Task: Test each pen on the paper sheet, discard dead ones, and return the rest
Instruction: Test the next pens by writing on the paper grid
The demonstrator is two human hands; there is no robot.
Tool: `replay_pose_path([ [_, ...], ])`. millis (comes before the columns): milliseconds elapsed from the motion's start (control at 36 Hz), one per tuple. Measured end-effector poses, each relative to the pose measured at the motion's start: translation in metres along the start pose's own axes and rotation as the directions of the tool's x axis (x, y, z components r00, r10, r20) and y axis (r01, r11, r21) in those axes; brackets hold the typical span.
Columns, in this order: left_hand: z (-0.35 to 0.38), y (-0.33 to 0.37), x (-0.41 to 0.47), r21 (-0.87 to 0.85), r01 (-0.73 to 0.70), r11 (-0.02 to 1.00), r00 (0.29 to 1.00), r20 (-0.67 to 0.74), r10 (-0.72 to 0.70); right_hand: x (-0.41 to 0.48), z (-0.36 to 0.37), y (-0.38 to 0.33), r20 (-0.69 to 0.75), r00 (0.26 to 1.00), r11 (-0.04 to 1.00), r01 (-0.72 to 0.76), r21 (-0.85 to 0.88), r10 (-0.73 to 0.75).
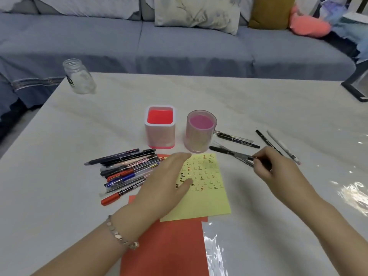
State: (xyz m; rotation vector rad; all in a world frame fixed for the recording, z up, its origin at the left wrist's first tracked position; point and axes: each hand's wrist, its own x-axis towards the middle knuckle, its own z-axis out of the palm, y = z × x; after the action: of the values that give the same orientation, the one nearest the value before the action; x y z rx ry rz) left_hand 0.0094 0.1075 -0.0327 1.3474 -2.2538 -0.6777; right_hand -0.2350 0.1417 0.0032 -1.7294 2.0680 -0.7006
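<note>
A yellow paper sheet [207,188] covered with small test marks lies on a red sheet [169,248]. My left hand [167,182] rests flat on the yellow sheet's left side, fingers straight. My right hand [272,168] pinches the end of a black pen [231,153] that lies right of the sheet. A pile of several pens [127,172] lies to the left of the sheet. Several more pens [237,138] are scattered at the right. A square red pen holder [160,128] and a round pink cup [200,132] stand behind the sheet.
A clear glass jar [79,76] stands at the table's far left corner. A grey sofa with cushions [197,12] runs behind the table. A clear plastic film [215,248] lies near the front edge. A dark stand [356,84] sits at the far right.
</note>
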Motion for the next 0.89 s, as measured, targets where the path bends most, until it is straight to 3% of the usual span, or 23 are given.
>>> replay_pose_path([
  [167,0.010,0.015,0.003,-0.007,-0.253,0.967,0.963,-0.095,0.251,-0.024,-0.013,-0.054,0.160,0.976,0.918,0.077,0.390,-0.149],
  [250,0.007,0.021,-0.005,-0.045,-0.226,0.973,0.971,-0.086,0.221,-0.025,-0.004,-0.071,0.121,0.987,0.757,0.003,0.654,-0.109],
  [306,0.006,0.022,-0.011,-0.096,-0.225,0.970,0.971,-0.107,0.214,-0.025,0.007,-0.078,0.115,0.992,0.670,-0.049,0.740,-0.055],
  [417,0.004,0.024,-0.016,-0.152,-0.273,0.950,0.960,-0.108,0.258,-0.025,0.040,-0.090,0.179,0.983,0.708,-0.109,0.698,-0.025],
  [528,0.001,0.023,-0.020,-0.195,-0.243,0.950,0.970,-0.075,0.233,-0.027,0.062,-0.093,0.088,0.995,0.736,-0.099,0.670,0.054],
  [639,0.001,0.018,-0.027,-0.223,-0.245,0.943,0.969,-0.101,0.227,-0.026,0.059,-0.094,0.192,0.978,0.656,-0.091,0.750,-0.084],
  [750,-0.006,0.019,-0.027,-0.307,-0.210,0.928,0.972,0.037,0.232,-0.026,0.049,-0.088,0.248,0.945,0.623,-0.065,0.780,-0.212],
  [806,-0.008,0.018,-0.025,-0.269,-0.186,0.945,0.972,0.093,0.217,-0.026,0.047,-0.085,0.235,0.943,0.637,-0.033,0.770,-0.235],
  [889,-0.006,0.006,-0.028,-0.143,-0.066,0.988,0.997,0.034,0.071,-0.024,0.047,-0.073,0.132,0.980,0.672,0.001,0.741,-0.148],
])
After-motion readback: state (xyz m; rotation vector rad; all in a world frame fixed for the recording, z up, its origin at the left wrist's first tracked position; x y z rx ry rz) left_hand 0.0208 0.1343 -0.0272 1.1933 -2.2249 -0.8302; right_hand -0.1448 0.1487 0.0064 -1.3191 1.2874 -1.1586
